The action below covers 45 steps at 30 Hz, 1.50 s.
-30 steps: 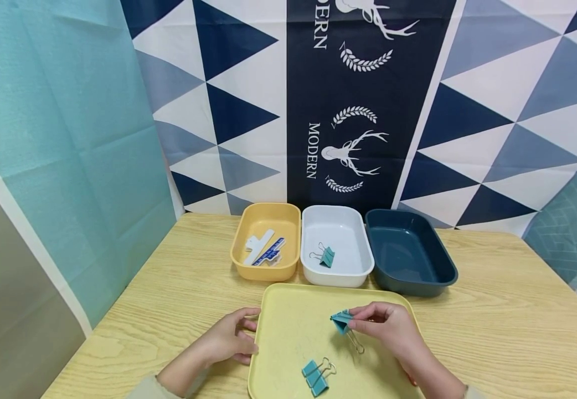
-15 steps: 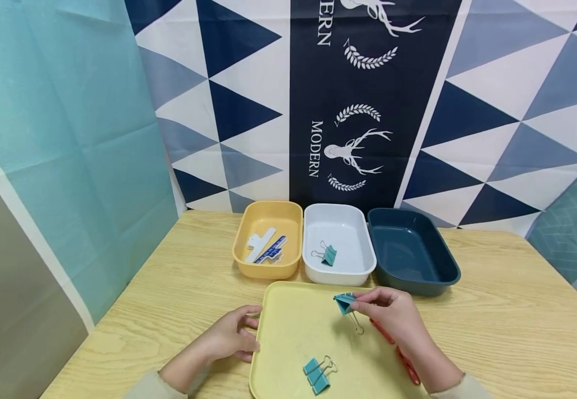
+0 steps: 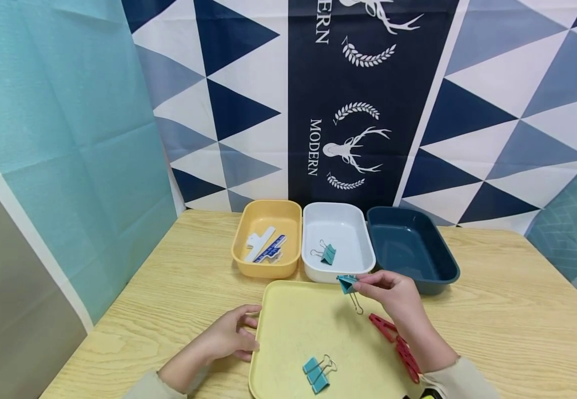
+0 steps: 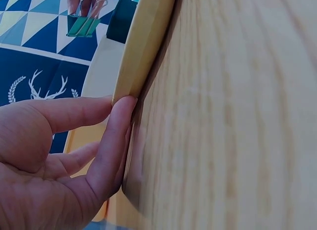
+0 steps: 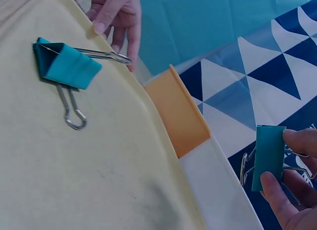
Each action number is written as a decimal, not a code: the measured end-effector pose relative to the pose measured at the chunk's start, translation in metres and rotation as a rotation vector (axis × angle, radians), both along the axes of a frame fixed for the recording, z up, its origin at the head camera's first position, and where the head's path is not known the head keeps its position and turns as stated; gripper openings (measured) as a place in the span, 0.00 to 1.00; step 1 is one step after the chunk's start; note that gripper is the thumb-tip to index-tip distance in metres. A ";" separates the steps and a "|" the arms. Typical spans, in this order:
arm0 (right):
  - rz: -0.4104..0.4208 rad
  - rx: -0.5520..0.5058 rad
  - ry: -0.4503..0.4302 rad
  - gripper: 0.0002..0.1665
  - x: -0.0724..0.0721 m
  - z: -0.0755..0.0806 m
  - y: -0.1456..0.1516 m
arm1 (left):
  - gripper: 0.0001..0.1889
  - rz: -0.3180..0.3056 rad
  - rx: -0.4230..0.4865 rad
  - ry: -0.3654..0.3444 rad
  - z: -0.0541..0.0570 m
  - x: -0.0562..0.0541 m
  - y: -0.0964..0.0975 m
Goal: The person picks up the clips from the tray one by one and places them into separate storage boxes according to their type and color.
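In the head view my right hand point(image 3: 393, 291) pinches a teal binder clip point(image 3: 347, 284) between thumb and fingers, over the tray's far edge by the white bin. The right wrist view shows this binder clip point(image 5: 270, 158) with wire handles sticking out. My left hand point(image 3: 231, 335) holds the left rim of the yellow tray point(image 3: 288, 327), thumb and finger at its edge in the left wrist view. Another teal binder clip point(image 3: 316, 374) lies on the tray near the front. Two red clothespins point(image 3: 383, 326) lie at its right side, partly covered by my right forearm.
Behind the tray stand three bins side by side. The orange bin point(image 3: 238, 255) holds a white and a blue clip, the white bin point(image 3: 338, 213) holds a teal binder clip, and the dark blue bin point(image 3: 408, 249) is at the right. A patterned cloth point(image 3: 248, 111) hangs behind.
My right hand has lifted the pinched binder clip forward, away from the tray's middle toward the white bin. The red clothespins have come into sight. My left hand stays at the rim.
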State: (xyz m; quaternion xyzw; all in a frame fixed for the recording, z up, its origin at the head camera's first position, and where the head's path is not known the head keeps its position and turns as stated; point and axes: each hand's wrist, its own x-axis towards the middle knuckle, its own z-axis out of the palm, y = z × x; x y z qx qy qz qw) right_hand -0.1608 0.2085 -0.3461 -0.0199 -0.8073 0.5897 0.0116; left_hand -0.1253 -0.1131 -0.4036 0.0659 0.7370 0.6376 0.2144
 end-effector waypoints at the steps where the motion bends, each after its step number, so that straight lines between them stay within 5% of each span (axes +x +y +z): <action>1: -0.001 -0.001 0.002 0.17 -0.002 0.001 0.000 | 0.39 0.000 -0.001 0.000 0.000 0.000 0.000; 45: -0.173 -0.045 -0.051 0.23 -0.063 0.011 -0.009 | 0.39 -0.003 0.003 -0.002 0.003 0.000 -0.001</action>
